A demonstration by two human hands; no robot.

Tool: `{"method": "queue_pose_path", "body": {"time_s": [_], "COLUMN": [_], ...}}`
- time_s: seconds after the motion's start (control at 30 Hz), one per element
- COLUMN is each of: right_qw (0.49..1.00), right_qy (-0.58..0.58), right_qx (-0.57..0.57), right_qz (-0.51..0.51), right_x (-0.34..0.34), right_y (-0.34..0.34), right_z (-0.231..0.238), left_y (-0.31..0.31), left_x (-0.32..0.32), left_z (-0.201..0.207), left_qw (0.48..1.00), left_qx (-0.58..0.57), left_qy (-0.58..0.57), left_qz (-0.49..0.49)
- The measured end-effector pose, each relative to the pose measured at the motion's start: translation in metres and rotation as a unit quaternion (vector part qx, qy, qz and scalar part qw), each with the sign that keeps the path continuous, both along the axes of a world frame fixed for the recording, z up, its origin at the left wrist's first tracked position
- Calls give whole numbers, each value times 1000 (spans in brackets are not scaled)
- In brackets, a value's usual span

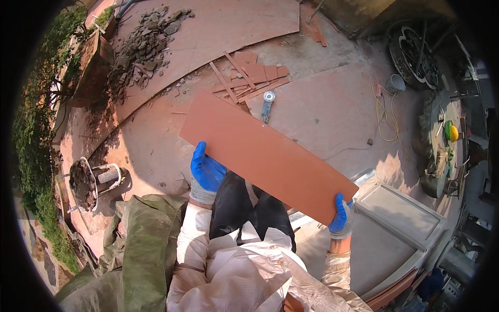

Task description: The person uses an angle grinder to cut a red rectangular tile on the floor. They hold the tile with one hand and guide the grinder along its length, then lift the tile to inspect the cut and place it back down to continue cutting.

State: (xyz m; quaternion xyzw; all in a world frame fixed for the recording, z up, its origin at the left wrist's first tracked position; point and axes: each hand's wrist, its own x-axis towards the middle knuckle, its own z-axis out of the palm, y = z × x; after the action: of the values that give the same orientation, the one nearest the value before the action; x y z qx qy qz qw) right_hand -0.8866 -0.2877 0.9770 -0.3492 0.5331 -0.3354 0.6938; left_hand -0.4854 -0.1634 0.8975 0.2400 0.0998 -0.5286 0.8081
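A long, flat terracotta-coloured tile [265,153] stretches at a slant before me, its left end farther away than its right. My left hand [208,171], in a blue and grey work glove, is closed at the near edge toward the left end; its thumb side rests against the tile. Gloved the same way, my right hand [341,218] grips the right end, fingers partly hidden beneath. Beyond the tile an angle grinder [266,106] with a pale disc lies on the floor. Cut strips and broken pieces of like-coloured tile [253,73] lie just past it.
Rubble [148,47] is heaped at the far left. A wheelbarrow [86,182] with debris stands left, near a green tarp [150,249]. A pale panelled door [400,213] lies at my right. Farther right are a yellow cord [384,119], a bucket [396,83] and a cement mixer [416,57].
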Motion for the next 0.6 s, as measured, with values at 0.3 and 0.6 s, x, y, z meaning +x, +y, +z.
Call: {"method": "queue_pose_path", "body": {"time_s": [0.3, 0.6], "right_qw": [750, 232], "right_qy": [229, 106], "right_qx": [-304, -570], "right_qz": [541, 781], "right_x": [260, 517], "right_y": [-134, -69], "right_z": [184, 178], "left_y": [93, 82], "left_x": [18, 123], "left_z": [-64, -49], "left_qw": [828, 762], "left_qx": [501, 252], "left_qy": [-247, -573], "left_qz": [45, -165]}}
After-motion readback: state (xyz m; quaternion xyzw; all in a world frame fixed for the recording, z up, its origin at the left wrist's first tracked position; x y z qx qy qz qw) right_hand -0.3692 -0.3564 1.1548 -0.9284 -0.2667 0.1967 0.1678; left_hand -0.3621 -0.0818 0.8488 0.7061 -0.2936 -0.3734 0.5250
